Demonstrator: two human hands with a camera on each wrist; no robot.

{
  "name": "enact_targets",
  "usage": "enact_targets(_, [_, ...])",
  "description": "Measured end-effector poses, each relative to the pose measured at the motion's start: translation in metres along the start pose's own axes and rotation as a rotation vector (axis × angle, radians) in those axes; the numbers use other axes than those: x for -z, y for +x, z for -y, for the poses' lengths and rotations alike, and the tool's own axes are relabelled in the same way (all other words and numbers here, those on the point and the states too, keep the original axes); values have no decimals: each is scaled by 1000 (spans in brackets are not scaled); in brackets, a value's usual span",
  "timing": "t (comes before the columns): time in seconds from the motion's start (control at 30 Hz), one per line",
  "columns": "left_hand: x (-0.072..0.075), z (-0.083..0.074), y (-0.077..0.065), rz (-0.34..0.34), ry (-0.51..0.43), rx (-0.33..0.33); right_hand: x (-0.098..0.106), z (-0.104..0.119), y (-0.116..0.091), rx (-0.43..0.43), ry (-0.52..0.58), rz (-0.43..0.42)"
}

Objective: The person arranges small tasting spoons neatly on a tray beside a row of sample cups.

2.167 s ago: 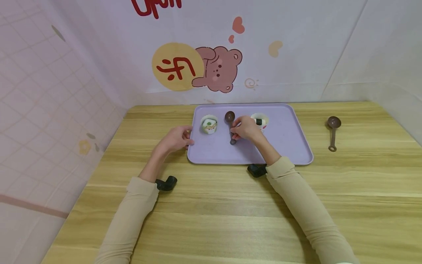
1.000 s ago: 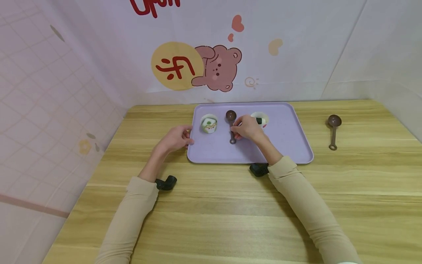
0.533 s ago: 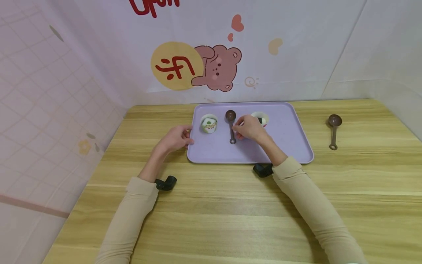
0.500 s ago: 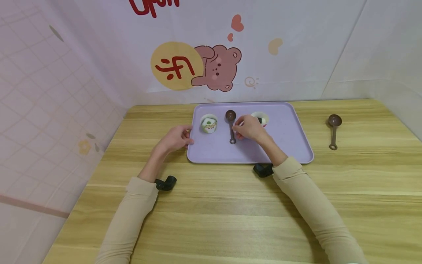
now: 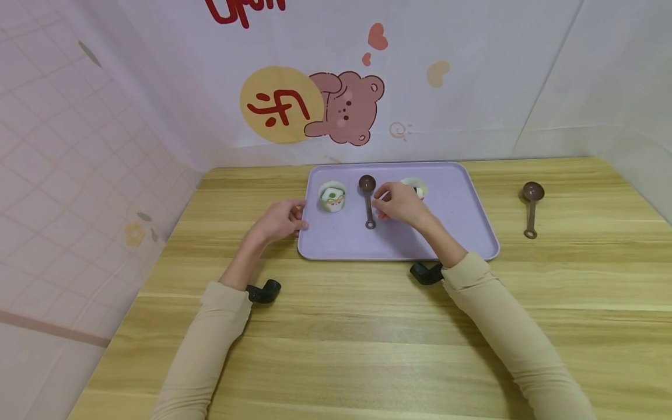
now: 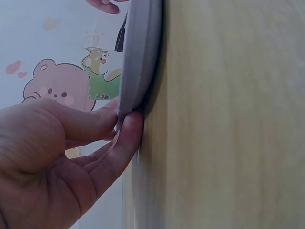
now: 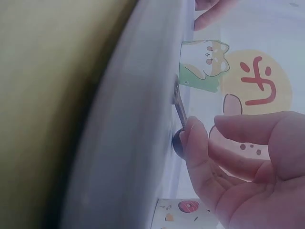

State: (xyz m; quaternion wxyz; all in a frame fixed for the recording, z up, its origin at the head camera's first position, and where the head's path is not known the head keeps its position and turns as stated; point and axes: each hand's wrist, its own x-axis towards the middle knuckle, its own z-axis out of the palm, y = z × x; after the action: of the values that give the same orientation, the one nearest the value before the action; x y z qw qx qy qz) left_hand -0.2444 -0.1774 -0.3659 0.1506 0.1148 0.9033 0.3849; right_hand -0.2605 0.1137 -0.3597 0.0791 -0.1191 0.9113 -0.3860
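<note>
On a wooden tabletop, before a wall printed with a cartoon bear, lay a lilac tray, with a person's two arms reaching toward it. At the tray's left edge, the left hand pinched the rim between thumb and fingers. Over the tray's middle, the right hand hung beside a brown spoon, fingers bent, thumb and forefinger parted, holding nothing; whether a fingertip brushed the spoon could not be told. The spoon lay on the tray, bowl toward the far edge, between a left cup and a right cup partly hidden by the right hand. To the right of the tray, well apart from it, lay a second spoon. The step in hand seemed to be settling the first spoon on the tray; the next move probably called for lifting the right hand clear without nudging it.
</note>
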Motion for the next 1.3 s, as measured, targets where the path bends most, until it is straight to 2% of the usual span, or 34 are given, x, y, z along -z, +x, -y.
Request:
enact_targets(0.5, [0, 1, 2, 4, -18, 15, 11, 0, -10, 96, 36, -42])
enact_targets(0.9, [0, 2, 1, 11, -43, -4, 36, 0, -23, 87, 94, -88])
enact_targets(1.3, [1, 3, 2, 14, -44, -1, 44, -7, -31, 103, 91, -109])
